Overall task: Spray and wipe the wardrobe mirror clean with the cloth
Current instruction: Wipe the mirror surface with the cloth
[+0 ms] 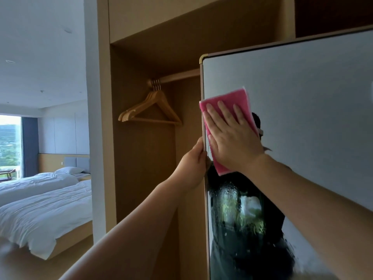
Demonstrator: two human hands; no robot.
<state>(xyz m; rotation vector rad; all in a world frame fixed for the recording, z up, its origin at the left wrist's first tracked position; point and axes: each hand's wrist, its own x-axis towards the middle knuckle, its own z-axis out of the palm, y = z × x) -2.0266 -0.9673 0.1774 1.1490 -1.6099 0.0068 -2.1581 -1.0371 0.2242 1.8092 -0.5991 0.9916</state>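
Mirror [306,118] wet-streaked; rectangular pink cloth [235,98].

You are in a bedroom that looks like a hotel guest room. To your left the near bed [46,217] and the far bed [30,182] stand side by side, both made up in plain white bedding, with a pillow [68,170] against a padded headboard [76,161]. Beyond them a tall window [9,142] has a dark blue curtain [30,146] beside it. Right in front of you is a built-in wooden wardrobe [141,158]. Its rail [181,76] carries only matching bare wooden hangers [150,110], and its framed mirror [302,98] is at your right.
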